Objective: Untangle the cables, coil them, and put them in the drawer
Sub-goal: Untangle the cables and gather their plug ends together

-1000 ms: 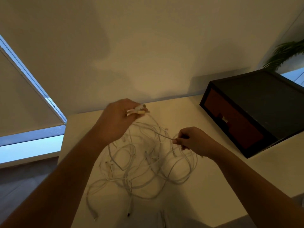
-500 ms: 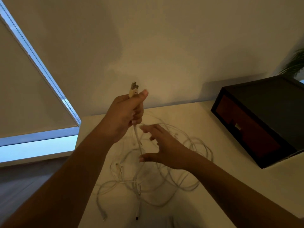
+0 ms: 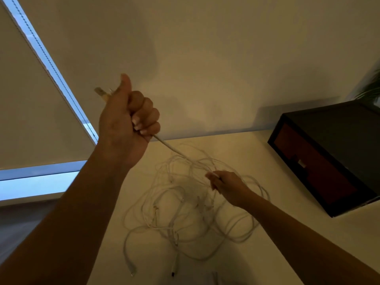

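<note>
The left hand [image 3: 127, 124] has risen higher, fingers curled round a thin white cable [image 3: 168, 146]; the right hand [image 3: 228, 186] pinches a strand in the tangle [image 3: 191, 208] on the cream table [image 3: 257, 151]. Better to pull slowly, freeing loops.

Head-worn, close, seemingly tilted, over table [image 3: 298, 233]

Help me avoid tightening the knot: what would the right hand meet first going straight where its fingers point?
The right hand, pinching a strand, points left into the cable tangle; it would likely meet those loose loops first, perhaps the taut cable rising to the left hand, though depth is unclear.
</note>
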A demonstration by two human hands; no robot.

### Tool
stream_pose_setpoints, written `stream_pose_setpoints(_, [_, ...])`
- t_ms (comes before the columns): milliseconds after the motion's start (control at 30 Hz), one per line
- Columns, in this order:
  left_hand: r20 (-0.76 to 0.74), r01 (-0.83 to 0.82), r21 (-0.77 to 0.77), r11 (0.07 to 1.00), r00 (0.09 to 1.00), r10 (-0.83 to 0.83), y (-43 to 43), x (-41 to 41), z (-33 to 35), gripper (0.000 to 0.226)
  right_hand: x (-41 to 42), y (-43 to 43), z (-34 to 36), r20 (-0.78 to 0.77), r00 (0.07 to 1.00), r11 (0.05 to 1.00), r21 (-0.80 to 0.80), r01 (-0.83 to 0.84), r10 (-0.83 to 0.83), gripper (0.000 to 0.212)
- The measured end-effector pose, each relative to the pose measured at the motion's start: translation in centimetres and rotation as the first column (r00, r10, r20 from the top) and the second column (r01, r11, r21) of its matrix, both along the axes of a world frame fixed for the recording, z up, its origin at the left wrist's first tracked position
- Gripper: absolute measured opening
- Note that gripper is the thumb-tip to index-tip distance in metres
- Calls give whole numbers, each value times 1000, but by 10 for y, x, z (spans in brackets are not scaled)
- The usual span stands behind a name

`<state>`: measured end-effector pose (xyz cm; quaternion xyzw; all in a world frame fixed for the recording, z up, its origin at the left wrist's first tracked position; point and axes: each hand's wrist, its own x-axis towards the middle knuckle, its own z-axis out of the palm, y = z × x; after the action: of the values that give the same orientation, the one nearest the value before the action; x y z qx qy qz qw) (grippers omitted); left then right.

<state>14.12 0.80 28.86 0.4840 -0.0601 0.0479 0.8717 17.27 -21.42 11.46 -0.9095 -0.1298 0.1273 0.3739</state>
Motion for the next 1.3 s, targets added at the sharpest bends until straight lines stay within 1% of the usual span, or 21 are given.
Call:
stream_pose_setpoints(100, [21,-11,15,1000,1000,11,15,2,-4,63,6,-31,-11,-29,996,987,-141,79,-84,43])
stream_pose_setpoints(200, [-31,-88,76,993,995,90,24,3,-9,61,7,-63,-21,-45,989,958,-258,128,-144,40])
stream_pose_setpoints(267, [-94,-142,170,975,983,159,24,5,-15,60,7,-73,-20,-39,990,939,-324,115,-135,42])
stream_pose_setpoints(333, [-117,-189,332,924,964,239,18,9,-26,59,6,-75,-10,-45,993,920,-383,84,-109,45])
stream_pose_setpoints(367, [-103,-200,443,874,957,271,14,10,-33,59,6,-73,-2,-43,995,910,-409,67,-92,46])
stream_pose_setpoints(433, [-62,-166,673,721,959,278,2,10,-44,57,4,-68,15,-33,998,896,-443,29,-49,44])
stream_pose_setpoints(500, [-40,-77,813,577,982,187,-15,6,-55,44,1,-58,35,-7,1000,881,-473,-17,15,41])
stream_pose_setpoints(533, [-47,-20,850,527,992,113,-25,3,-62,35,-2,-51,46,18,998,872,-488,-42,59,40])
stream_pose_setpoints(567, [-58,34,886,463,998,38,-34,0,-69,32,-5,-43,57,44,994,864,-499,-66,102,39])
stream_pose_setpoints(600, [-67,73,923,379,997,-28,-43,-2,-74,38,-7,-36,67,69,988,860,-502,-88,142,38])
stream_pose_setpoints(667, [-78,98,976,196,991,-109,-59,-9,-80,53,-13,-24,85,111,971,848,-515,-124,210,33])
stream_pose_setpoints(700, [-84,104,985,134,985,-147,-64,-10,-81,55,-15,-20,92,132,963,838,-530,-133,236,30])
stream_pose_setpoints(733, [-98,120,987,109,977,-187,-68,-11,-80,58,-15,-18,98,149,956,827,-546,-133,252,29])
stream_pose_setpoints(767, [-124,153,981,122,969,-214,-68,-10,-80,62,-15,-18,101,163,952,816,-564,-125,258,27])
stream_pose_setpoints(867, [-239,282,920,273,954,-180,-65,-7,-77,69,-14,-19,104,198,950,774,-629,-68,244,25])
stream_pose_setpoints(900, [-254,294,914,281,952,-171,-64,-5,-75,67,-13,-19,103,205,948,756,-653,-53,243,25])
stream_pose_setpoints(933, [-261,299,920,255,949,-175,-64,-5,-73,60,-13,-17,102,208,946,738,-673,-45,248,24])
stream_pose_setpoints(1033, [-248,282,953,114,937,-245,-69,-8,-71,31,-10,-12,99,226,938,723,-690,-37,264,18])
stream_pose_setpoints(1067, [-241,275,955,109,937,-252,-70,-9,-72,26,-9,-11,100,231,937,730,-682,-36,262,19])
stream_pose_setpoints(1167, [-167,203,951,233,972,-167,-64,-5,-74,28,-3,-16,98,250,940,780,-625,-27,233,26])
stream_pose_setpoints(1300, [34,-34,919,393,999,9,-43,5,-62,32,3,-37,86,269,950,816,-578,25,161,35])
